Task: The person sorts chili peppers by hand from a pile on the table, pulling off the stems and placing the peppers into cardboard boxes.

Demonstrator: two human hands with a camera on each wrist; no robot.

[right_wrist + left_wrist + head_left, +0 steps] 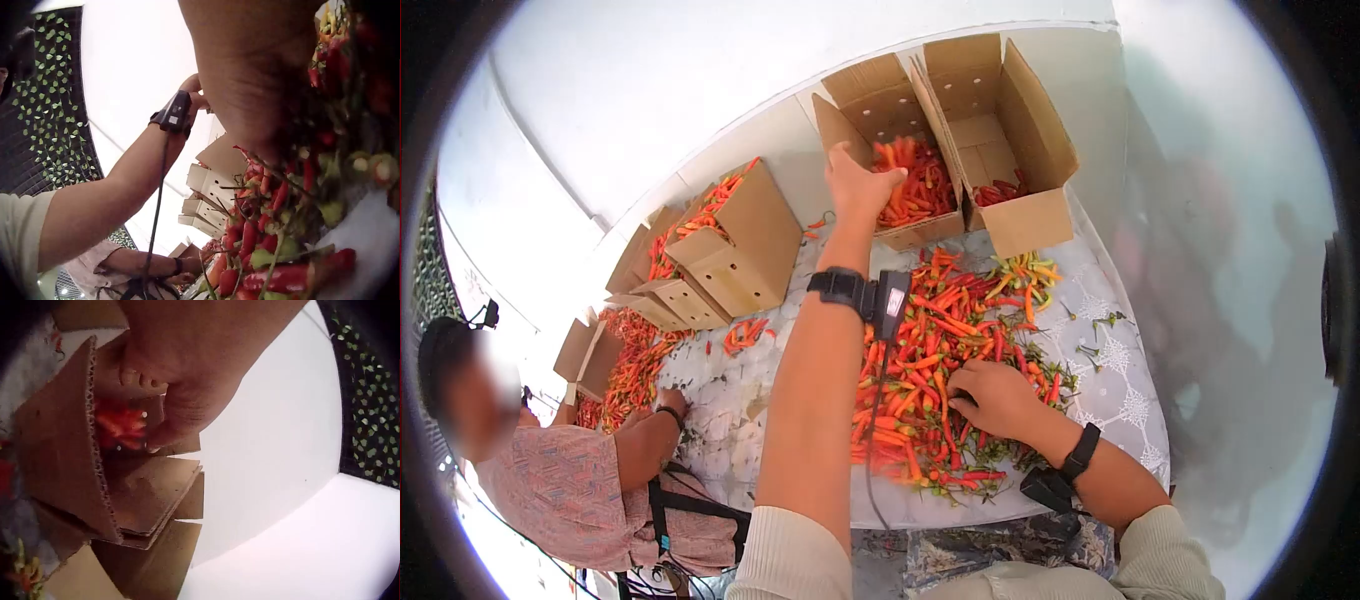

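My left hand (862,185) reaches into the back box (920,235), which holds a heap of red and orange chili peppers. Its thumb and fingers are spread, and blurred red chilies (122,428) show just below them in the left wrist view. On the table, my right hand (1000,400) rests at the near right part of a broad pile of chilies (920,350). Its fingers bend down against the pile beside a long orange chili (946,400); I cannot tell whether they hold one. Dark shadow hides those fingertips in the right wrist view.
A second box (1025,220) with a few dark red chilies stands to the right. Filled boxes (750,250) line the left. Yellow-green chilies (1030,270) and loose stems (1090,355) lie at the pile's right. Another person (570,480) works at the left over more chilies.
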